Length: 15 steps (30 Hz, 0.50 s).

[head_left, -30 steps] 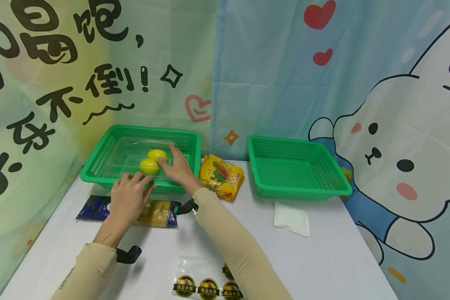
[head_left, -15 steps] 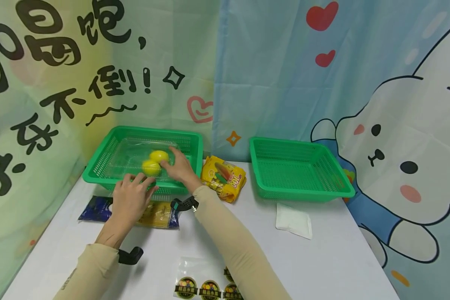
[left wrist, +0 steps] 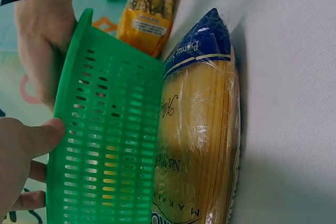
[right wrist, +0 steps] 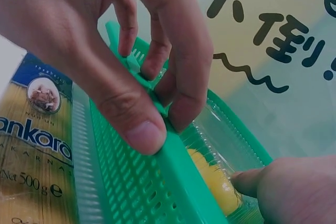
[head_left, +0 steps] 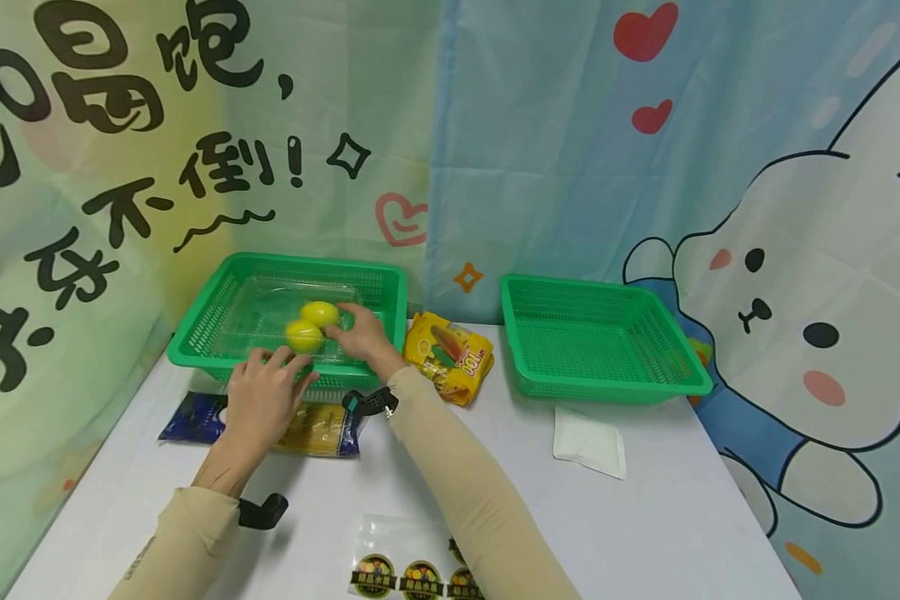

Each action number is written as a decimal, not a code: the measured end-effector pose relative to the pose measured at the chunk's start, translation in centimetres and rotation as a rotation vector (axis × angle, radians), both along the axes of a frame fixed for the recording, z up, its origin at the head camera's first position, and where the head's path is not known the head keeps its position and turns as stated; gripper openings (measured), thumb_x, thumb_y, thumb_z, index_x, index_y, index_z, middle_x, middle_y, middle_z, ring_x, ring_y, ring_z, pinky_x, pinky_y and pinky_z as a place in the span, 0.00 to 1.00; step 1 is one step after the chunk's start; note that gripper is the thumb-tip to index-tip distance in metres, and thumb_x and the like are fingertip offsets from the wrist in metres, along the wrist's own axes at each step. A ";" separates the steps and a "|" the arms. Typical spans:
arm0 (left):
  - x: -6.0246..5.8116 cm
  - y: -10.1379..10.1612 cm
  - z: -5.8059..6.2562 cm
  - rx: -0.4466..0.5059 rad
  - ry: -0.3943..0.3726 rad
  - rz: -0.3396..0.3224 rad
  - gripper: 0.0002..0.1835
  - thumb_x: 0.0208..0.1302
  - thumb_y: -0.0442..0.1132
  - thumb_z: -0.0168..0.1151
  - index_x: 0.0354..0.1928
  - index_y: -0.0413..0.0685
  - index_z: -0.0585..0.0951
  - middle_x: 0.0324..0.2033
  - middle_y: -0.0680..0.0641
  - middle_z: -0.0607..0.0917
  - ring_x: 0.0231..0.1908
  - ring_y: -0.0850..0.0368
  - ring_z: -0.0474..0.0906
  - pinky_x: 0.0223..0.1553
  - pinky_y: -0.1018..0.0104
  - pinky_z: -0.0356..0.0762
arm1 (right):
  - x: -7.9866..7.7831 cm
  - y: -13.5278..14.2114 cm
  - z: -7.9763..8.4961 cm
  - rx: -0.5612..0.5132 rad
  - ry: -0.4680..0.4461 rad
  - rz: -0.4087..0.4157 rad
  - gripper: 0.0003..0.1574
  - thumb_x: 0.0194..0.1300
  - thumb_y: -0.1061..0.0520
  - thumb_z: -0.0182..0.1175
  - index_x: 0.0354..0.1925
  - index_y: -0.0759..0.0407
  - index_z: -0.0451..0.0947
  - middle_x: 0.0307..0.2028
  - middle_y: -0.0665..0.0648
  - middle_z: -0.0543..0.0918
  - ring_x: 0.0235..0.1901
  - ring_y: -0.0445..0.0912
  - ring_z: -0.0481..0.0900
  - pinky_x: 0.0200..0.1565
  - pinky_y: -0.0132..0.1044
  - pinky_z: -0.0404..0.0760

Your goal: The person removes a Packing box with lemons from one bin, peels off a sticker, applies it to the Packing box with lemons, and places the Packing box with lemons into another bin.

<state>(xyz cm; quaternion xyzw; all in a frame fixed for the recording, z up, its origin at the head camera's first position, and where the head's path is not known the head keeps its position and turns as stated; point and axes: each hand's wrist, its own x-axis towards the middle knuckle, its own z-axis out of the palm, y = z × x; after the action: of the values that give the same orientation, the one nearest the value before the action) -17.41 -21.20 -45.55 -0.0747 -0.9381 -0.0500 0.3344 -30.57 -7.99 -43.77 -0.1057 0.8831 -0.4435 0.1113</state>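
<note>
Your left hand [head_left: 262, 396] is at the near rim of the left green basket [head_left: 345, 375], left of the middle of the frame. In the right wrist view, your left thumb is outside the rim and your fingers bend over it, so you pinch the rim. Your right hand [head_left: 362, 340] is half open inside that basket, its thumb touching the fruit; you cannot tell from here if it grips. One clear plastic box [head_left: 251, 321] sits in this basket, with two yellow fruits [head_left: 303, 336] side by side at its right end.

One pasta bag [head_left: 311, 429] lies just in front of the basket, and your left arm crosses over it. One yellow bag [head_left: 448, 358] lies near the center, between the two baskets. The right green basket [head_left: 607, 390] is right of center, and one white packet [head_left: 588, 442] lies just in front of it.

At the bottom middle is one clear sheet [head_left: 397, 537]. Four round stickers [head_left: 421, 580] show on it, and your right sleeve [head_left: 472, 483] hides some of it. All this is on one white surface [head_left: 645, 533]. A cloth [head_left: 525, 192] hangs behind, with one big bunny [head_left: 780, 308] on the right.
</note>
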 end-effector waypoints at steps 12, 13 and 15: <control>-0.1 -0.1 -0.1 -0.002 0.027 -0.009 0.15 0.61 0.48 0.76 0.45 0.46 0.90 0.39 0.41 0.88 0.43 0.33 0.84 0.38 0.37 0.85 | -0.8 -0.3 -0.1 -0.057 -0.060 -0.061 0.31 0.76 0.53 0.63 0.74 0.45 0.73 0.74 0.58 0.73 0.10 0.41 0.55 0.18 0.33 0.66; -0.1 -0.1 -0.1 -0.002 0.027 -0.010 0.15 0.62 0.48 0.76 0.45 0.46 0.90 0.39 0.41 0.88 0.43 0.33 0.84 0.38 0.37 0.85 | -0.8 -0.3 -0.1 -0.061 -0.060 -0.069 0.31 0.76 0.53 0.63 0.74 0.46 0.73 0.74 0.58 0.73 0.10 0.41 0.55 0.18 0.33 0.66; -0.1 -0.1 -0.1 -0.002 0.028 -0.011 0.15 0.62 0.48 0.76 0.45 0.46 0.90 0.39 0.41 0.88 0.43 0.33 0.84 0.38 0.37 0.85 | -0.8 -0.4 -0.2 -0.073 -0.053 -0.091 0.30 0.75 0.55 0.64 0.73 0.46 0.75 0.76 0.58 0.70 0.12 0.42 0.55 0.18 0.32 0.65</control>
<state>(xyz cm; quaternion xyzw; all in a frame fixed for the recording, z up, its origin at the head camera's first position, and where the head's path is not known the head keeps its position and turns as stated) -17.47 -21.28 -45.64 -0.0809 -0.9330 -0.0500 0.3470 -31.38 -8.40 -43.93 -0.0574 0.8670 -0.4825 0.1105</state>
